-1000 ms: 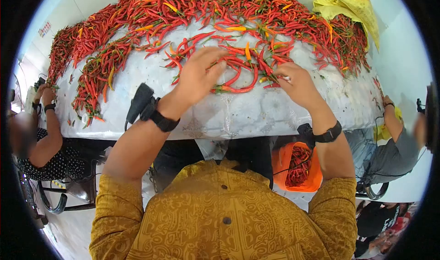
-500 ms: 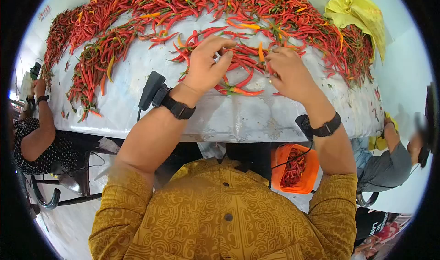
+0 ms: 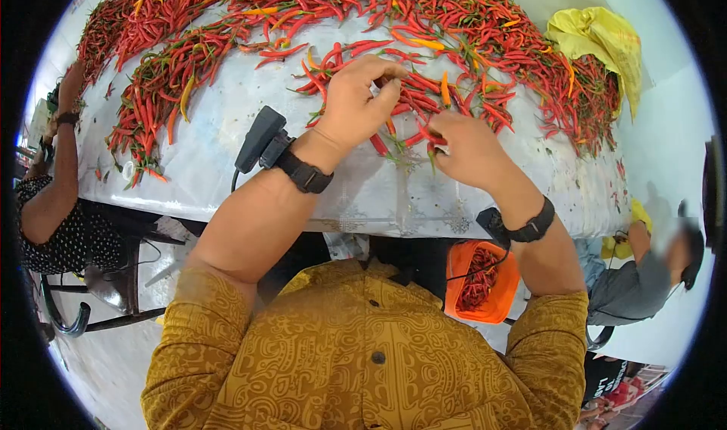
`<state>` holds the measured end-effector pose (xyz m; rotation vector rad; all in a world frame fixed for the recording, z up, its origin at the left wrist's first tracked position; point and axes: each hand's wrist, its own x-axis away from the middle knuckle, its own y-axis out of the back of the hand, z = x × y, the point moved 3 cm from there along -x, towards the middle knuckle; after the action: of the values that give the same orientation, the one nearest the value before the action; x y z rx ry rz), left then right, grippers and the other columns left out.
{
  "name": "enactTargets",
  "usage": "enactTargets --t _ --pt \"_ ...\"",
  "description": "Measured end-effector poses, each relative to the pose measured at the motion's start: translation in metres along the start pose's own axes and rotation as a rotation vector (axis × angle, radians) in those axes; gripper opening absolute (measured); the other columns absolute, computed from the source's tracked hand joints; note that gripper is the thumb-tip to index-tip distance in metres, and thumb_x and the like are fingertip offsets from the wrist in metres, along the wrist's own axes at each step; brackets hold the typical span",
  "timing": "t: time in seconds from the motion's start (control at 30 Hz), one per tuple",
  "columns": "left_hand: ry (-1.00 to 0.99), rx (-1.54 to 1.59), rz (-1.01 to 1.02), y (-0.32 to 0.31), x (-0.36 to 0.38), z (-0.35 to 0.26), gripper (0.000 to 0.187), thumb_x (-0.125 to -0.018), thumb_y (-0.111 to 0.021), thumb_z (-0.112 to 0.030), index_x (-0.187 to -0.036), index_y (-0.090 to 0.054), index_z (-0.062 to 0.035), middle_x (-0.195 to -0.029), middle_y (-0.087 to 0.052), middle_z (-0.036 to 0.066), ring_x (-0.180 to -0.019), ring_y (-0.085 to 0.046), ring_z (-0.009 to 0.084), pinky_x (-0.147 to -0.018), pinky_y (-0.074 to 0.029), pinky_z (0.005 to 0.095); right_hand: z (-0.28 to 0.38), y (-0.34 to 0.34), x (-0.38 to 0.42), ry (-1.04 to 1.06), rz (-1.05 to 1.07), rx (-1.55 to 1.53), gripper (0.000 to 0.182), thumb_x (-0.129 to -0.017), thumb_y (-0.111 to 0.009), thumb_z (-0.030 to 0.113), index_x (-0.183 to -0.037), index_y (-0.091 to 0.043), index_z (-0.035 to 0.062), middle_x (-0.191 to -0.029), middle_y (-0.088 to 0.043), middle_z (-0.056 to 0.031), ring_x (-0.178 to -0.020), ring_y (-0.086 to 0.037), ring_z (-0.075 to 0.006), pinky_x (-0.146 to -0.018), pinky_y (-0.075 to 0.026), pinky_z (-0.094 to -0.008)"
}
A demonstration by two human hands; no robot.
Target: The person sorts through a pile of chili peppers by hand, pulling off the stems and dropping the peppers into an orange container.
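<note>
Right hand: the right hand has its thumb and fingers brought together on one red chilli, whose green stem end points toward the near edge of the bench.
Left hand: the left hand is bent above the loose chillies; a gap shows between thumb and forefinger, but whether the fingertips hold something, I cannot tell.
Loose chillies: they lie on the bench, between and beyond both hands, in front of the big heap.
Changed since half a second ago: the right hand has come nearer to the person's body; the long red-orange chilli which lay below the hands is no more seen at that place; at the left side, a co-worker's arm reaches higher, to the heap.
Hidden: the right fingers cover part of the held chilli, and the left hand covers some loose ones.
Cut off: the heap passes out at the top.
Hard to see: the chillies inside the orange basket are too small to separate.
</note>
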<state>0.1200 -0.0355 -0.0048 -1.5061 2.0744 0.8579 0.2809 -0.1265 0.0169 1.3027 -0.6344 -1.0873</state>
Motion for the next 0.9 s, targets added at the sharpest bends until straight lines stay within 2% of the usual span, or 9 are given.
enactTargets --t 0.1,0.3,0.5,0.57,0.6,0.67,0.7,0.77,0.9 --pt "0.008 0.015 -0.039 -0.001 -0.001 0.002 0.018 -0.079 -0.058 -0.005 -0.096 -0.065 -0.003 -0.087 -0.063 0.005 -0.078 -0.057 0.0128 -0.068 -0.044 0.0257 -0.003 0.013 -0.003 -0.107 0.052 0.036 0.022 -0.066 -0.06 0.008 -0.086 -0.055 0.003 -0.083 -0.055 -0.0151 -0.079 -0.058 -0.0342 -0.067 -0.047 -0.0443" --pt "0.08 0.062 -0.056 -0.001 -0.001 0.006 0.017 -0.079 -0.057 -0.004 -0.095 -0.065 -0.0016 -0.086 -0.062 0.005 -0.077 -0.056 0.0113 -0.068 -0.044 0.0247 0.003 -0.013 -0.013 0.01 0.022 0.093 0.024 -0.064 -0.06 0.008 -0.087 -0.056 0.0026 -0.083 -0.055 -0.0143 -0.079 -0.058 -0.0341 -0.066 -0.048 -0.0441" --pt "0.117 0.073 -0.06 0.001 0.0 0.006 0.017 -0.081 -0.056 -0.004 -0.095 -0.065 -0.0015 -0.087 -0.062 0.005 -0.077 -0.056 0.0104 -0.069 -0.045 0.0241 0.002 0.002 -0.016 0.018 0.167 0.138 0.026 -0.064 -0.061 0.012 -0.088 -0.057 0.0025 -0.085 -0.058 -0.0152 -0.078 -0.059 -0.0342 -0.069 -0.048 -0.0453" --pt "0.101 0.066 -0.067 -0.001 -0.001 0.007 0.017 -0.081 -0.056 -0.004 -0.095 -0.065 -0.0014 -0.087 -0.062 0.005 -0.077 -0.056 0.0105 -0.069 -0.045 0.0241 -0.015 0.018 -0.021 -0.13 0.02 0.141 0.027 -0.065 -0.063 0.014 -0.089 -0.059 0.0042 -0.085 -0.061 -0.0164 -0.08 -0.06 -0.033 -0.069 -0.048 -0.0446" --pt "0.084 0.056 -0.072 -0.002 -0.001 0.008 0.017 -0.081 -0.055 -0.004 -0.095 -0.065 -0.0013 -0.087 -0.062 0.005 -0.077 -0.057 0.0105 -0.069 -0.045 0.0241 -0.02 0.024 -0.027 -0.128 0.023 0.142 0.027 -0.065 -0.063 0.014 -0.089 -0.059 0.0042 -0.085 -0.061 -0.0164 -0.08 -0.06 -0.033 -0.069 -0.048 -0.0446" --pt "0.078 0.053 -0.077 -0.002 -0.002 0.008 0.017 -0.081 -0.055 -0.004 -0.095 -0.065 -0.0013 -0.087 -0.062 0.005 -0.077 -0.057 0.0106 -0.069 -0.045 0.0241 -0.041 0.035 -0.039 -0.4 0.045 0.178 0.026 -0.067 -0.064 0.014 -0.091 -0.061 0.0074 -0.085 -0.063 -0.0168 -0.081 -0.061 -0.0313 -0.07 -0.048 -0.0438" --pt "0.069 0.049 -0.079 -0.002 -0.002 0.008 0.017 -0.081 -0.055 -0.004 -0.095 -0.065 -0.0013 -0.087 -0.062 0.005 -0.077 -0.057 0.0107 -0.069 -0.045 0.0241 -0.049 0.034 -0.043 -0.4 0.045 0.177 0.026 -0.067 -0.064 0.014 -0.091 -0.061 0.0074 -0.085 -0.063 -0.0168 -0.081 -0.061 -0.0313 -0.07 -0.048 -0.0438" --pt "0.095 0.061 -0.074 -0.002 -0.002 0.01 0.017 -0.081 -0.055 -0.003 -0.095 -0.065 -0.0012 -0.088 -0.062 0.005 -0.078 -0.057 0.0109 -0.07 -0.046 0.0242 -0.065 0.024 -0.047 -0.257 0.145 0.356 0.025 -0.068 -0.066 0.013 -0.092 -0.062 0.0091 -0.084 -0.062 -0.0156 -0.081 -0.061 -0.0314 -0.07 -0.048 -0.0441" --pt "0.14 0.069 -0.076 -0.001 -0.002 0.011 0.018 -0.081 -0.055 -0.003 -0.095 -0.064 -0.0011 -0.088 -0.062 0.005 -0.079 -0.057 0.0109 -0.07 -0.046 0.0243 -0.086 0.009 -0.047 -0.2 0.214 0.375 0.03 -0.069 -0.069 0.01 -0.098 -0.063 0.0123 -0.087 -0.062 -0.0138 -0.086 -0.059 -0.0324 -0.074 -0.047 -0.0413"
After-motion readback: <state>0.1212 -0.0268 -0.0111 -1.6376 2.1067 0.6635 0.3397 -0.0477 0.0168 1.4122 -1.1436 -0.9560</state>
